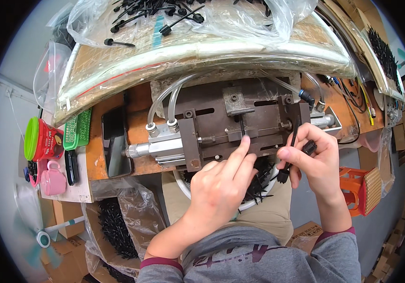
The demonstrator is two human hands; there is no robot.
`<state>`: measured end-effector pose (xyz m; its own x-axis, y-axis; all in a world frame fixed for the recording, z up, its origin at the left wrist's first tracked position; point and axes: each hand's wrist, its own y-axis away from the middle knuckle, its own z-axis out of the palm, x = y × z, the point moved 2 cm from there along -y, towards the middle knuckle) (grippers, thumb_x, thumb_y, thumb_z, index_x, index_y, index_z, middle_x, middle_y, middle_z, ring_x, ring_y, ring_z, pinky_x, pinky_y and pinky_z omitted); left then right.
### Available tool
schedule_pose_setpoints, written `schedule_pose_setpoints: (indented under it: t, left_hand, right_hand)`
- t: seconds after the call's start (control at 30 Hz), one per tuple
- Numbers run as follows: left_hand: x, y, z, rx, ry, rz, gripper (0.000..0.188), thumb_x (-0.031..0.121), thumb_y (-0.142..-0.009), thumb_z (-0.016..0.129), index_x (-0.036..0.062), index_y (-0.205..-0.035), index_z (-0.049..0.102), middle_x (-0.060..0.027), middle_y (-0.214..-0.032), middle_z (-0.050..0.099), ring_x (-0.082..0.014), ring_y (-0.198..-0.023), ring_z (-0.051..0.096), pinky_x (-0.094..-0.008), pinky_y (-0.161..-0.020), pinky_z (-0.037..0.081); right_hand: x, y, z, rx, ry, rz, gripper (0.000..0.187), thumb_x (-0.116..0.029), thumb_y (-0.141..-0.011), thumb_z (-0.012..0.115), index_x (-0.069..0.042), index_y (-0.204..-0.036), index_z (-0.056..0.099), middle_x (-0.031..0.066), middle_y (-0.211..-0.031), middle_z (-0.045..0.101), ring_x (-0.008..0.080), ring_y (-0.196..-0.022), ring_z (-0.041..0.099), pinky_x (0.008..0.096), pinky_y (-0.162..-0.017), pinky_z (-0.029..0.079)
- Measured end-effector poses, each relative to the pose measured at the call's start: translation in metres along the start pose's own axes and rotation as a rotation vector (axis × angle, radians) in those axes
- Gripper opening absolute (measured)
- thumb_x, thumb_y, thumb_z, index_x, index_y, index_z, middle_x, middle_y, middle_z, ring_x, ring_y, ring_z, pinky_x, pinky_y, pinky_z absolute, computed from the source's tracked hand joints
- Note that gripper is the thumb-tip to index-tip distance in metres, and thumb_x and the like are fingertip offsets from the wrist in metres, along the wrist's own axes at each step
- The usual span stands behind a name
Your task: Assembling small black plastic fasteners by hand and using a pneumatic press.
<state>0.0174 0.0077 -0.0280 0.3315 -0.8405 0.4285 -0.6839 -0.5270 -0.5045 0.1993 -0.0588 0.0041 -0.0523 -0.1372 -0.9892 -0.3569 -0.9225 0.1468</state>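
A dark metal clamping fixture (pixel 268 120) with a pneumatic cylinder at each end lies across the bench before me. A thin black plastic stem (pixel 242 125) sits upright in its middle slot, below a small metal block (pixel 233 101). My left hand (pixel 221 186) reaches in with its index finger stretched out, the fingertip on the stem's near end; its thumb is hidden. To the right of the fixture's middle, my right hand (pixel 315 162) is closed around several black plastic stemmed parts (pixel 310 147), one pointing up between thumb and fingers. Below my hands, a white-rimmed container (pixel 249 206) holds more such parts.
A plastic-covered tray (pixel 202 56) with loose black parts spans the far side. Clear air hoses (pixel 164 99) arch over the fixture. On the left are a phone (pixel 116 141), a green basket (pixel 77 127) and a pink mug (pixel 53 179). An orange stool (pixel 360 188) stands right.
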Motion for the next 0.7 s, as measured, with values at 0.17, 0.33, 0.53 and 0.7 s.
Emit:
schedule_pose_setpoints:
  t: [0.17,0.33,0.53,0.7]
  left_hand:
    - [0.018,0.002,-0.014,0.103,0.301,0.169,0.038,0.003,-0.072,0.086,-0.0032,-0.107,0.073,-0.0132,-0.1,0.072,-0.0239,-0.08,0.072,-0.0315,-0.067,0.06]
    - [0.019,0.003,-0.021,0.076,0.28,0.049,0.037,-0.002,-0.074,0.083,-0.0029,-0.109,0.072,-0.0102,-0.096,0.066,-0.0229,-0.077,0.069,-0.0334,-0.063,0.059]
    - [0.006,0.013,0.0,-0.038,0.067,-0.045,0.031,0.002,-0.08,0.079,-0.0025,-0.109,0.07,-0.0186,-0.123,0.065,-0.0218,-0.074,0.07,-0.0309,-0.064,0.057]
    - [0.006,0.005,0.005,-0.143,-0.19,0.03,0.025,0.013,-0.084,0.076,-0.0004,-0.104,0.07,-0.0224,-0.136,0.062,-0.0185,-0.064,0.067,-0.0289,-0.06,0.053]
  right_hand:
    - [0.005,0.003,0.018,-0.089,-0.015,0.0,0.016,-0.001,-0.089,0.077,0.0,-0.083,0.062,0.0031,-0.068,0.066,0.0045,-0.048,0.057,0.0197,-0.039,0.04]
    - [-0.003,0.001,0.013,0.014,0.034,-0.116,0.017,0.001,-0.092,0.07,0.004,-0.109,0.068,0.0078,-0.081,0.071,0.0059,-0.055,0.06,0.0195,-0.045,0.045]
    - [-0.007,0.01,0.0,-0.045,-0.054,-0.432,0.046,-0.022,-0.103,0.056,0.012,-0.134,0.051,0.0247,-0.124,0.063,0.0271,-0.104,0.069,0.0382,-0.092,0.056]
    - [-0.012,0.017,0.009,-0.002,0.078,-0.438,0.065,-0.042,-0.104,0.04,0.013,-0.138,0.046,0.03,-0.132,0.058,0.0367,-0.114,0.067,0.0432,-0.103,0.049]
